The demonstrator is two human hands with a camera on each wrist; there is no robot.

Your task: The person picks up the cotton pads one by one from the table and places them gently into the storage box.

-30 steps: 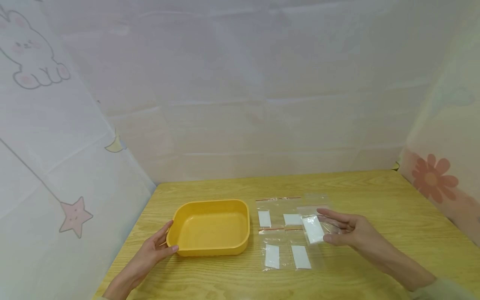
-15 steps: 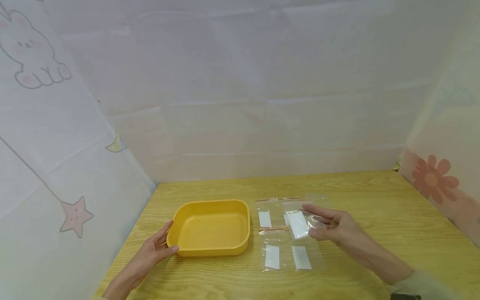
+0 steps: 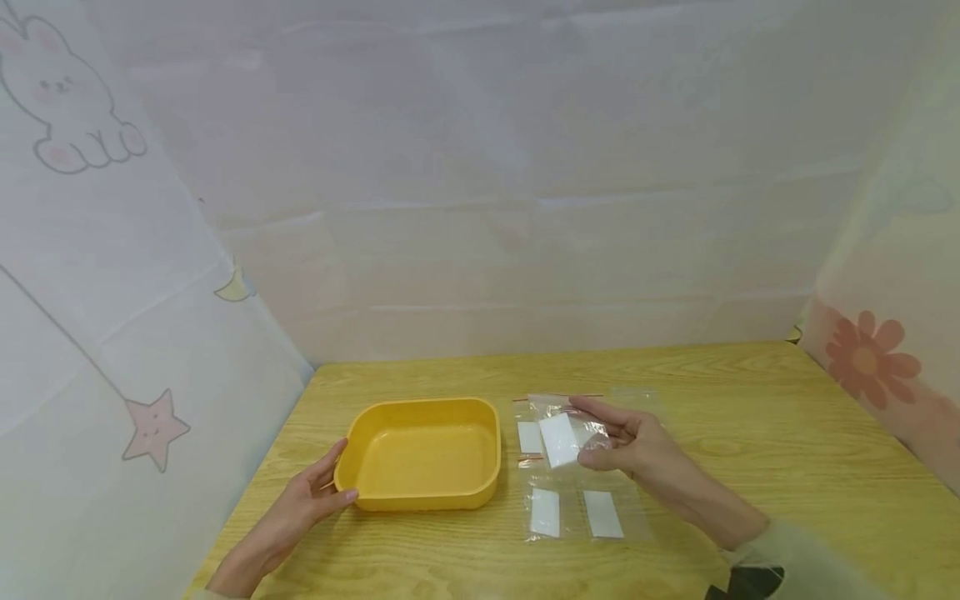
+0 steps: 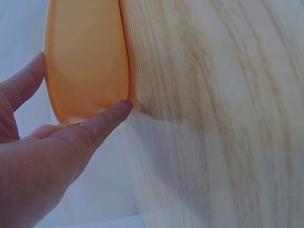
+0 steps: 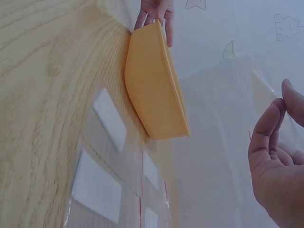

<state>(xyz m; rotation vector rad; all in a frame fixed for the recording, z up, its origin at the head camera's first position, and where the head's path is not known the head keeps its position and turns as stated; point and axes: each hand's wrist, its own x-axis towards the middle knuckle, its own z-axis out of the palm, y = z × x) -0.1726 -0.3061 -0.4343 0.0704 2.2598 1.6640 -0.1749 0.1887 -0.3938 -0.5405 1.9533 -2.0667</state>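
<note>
My right hand [image 3: 645,446] pinches a clear zip bag [image 3: 558,440] with a white rectangular packet inside, raised over the table. In the right wrist view, thumb and fingertips meet on the edge of this bag [image 5: 261,95]. Below it lie other zip bags [image 3: 545,512], each with a white packet, in rows; the held bag and hand partly hide the back row. A yellow plastic basin [image 3: 420,503] stands left of the bags, with nothing visible inside. My left hand [image 3: 296,508] holds the basin's left end, thumb at the front corner and fingers along the side.
The wood-grain table [image 3: 757,417] extends right past the bags. A pale cloth wall [image 3: 525,208] rises behind it, with printed cloth sides: a star [image 3: 155,431] on the left, a red flower [image 3: 866,358] on the right.
My right hand has carried the zip bag leftward, from the right end of the bag rows toward the basin. The left hand and basin have stayed in place.
</note>
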